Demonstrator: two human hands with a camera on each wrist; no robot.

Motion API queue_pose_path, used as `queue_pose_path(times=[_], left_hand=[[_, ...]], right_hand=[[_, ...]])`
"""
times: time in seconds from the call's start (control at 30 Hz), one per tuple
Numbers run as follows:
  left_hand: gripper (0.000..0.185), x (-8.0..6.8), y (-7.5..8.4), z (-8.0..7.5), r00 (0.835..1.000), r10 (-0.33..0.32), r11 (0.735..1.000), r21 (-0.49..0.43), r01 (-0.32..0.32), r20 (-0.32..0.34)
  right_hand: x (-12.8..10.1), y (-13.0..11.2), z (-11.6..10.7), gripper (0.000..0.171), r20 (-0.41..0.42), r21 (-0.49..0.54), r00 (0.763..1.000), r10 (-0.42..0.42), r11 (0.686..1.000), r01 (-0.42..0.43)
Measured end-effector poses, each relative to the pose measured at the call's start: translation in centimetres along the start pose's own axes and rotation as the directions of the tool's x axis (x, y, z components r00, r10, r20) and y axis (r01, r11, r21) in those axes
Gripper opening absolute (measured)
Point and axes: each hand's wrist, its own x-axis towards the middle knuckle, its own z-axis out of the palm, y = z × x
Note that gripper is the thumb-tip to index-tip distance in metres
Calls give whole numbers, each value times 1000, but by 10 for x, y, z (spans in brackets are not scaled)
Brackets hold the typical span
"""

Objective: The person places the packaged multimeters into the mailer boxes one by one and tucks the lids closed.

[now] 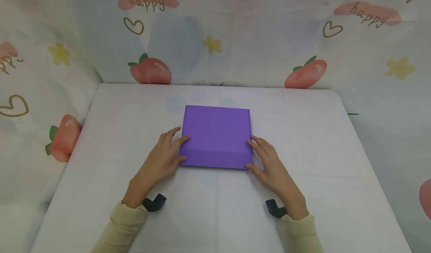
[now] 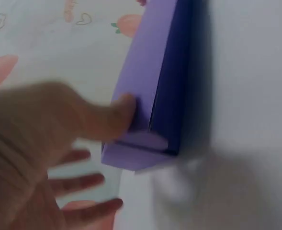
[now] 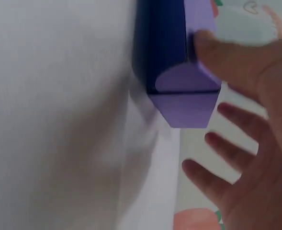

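Observation:
A flat purple cardboard box (image 1: 217,133) lies in the middle of the table with its lid closed. My left hand (image 1: 163,154) is at its left side, thumb on the near left corner and a fingertip at the top's edge. In the left wrist view that thumb (image 2: 117,115) lies on the box (image 2: 148,62), while the other fingers spread apart below. On the opposite side, my right hand (image 1: 269,159) touches the near right corner with its thumb. The right wrist view has the thumb (image 3: 212,48) at the edge of the box (image 3: 186,108), the remaining fingers loosely extended.
A white cloth covers the table (image 1: 320,208). Behind it and at both sides hangs a patterned curtain (image 1: 252,32) with fruit, hearts and the word happy. Black bands with a bent piece (image 1: 156,202) sit at both wrists, below pale yellow sleeves (image 1: 122,227).

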Motion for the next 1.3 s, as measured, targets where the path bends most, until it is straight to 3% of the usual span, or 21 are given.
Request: queue_pose_path(times=[0.1,0.2,0.37,0.57,1.0,1.3], left_hand=[[68,6,-6,-2,990,143,987,76,-144,14],[69,12,-7,-2,966,253,958,123,-259,59],[65,19,-4,-3,929,339,921,148,-360,150],[64,24,-3,-2,912,378,901,166,-402,158],[63,25,-3,8,909,396,866,275,-417,130],[57,27,0,9,910,389,864,286,-415,143]], right_hand=[[4,4,-3,81,46,-61,995,-91,994,93],[8,5,-5,78,88,-130,982,-167,975,178],[11,7,-10,73,129,-213,960,-249,939,272],[14,8,-14,70,173,-264,947,-272,913,310],[21,6,-9,63,198,-320,949,-245,899,299],[24,1,-10,59,192,-338,948,-253,890,306]])
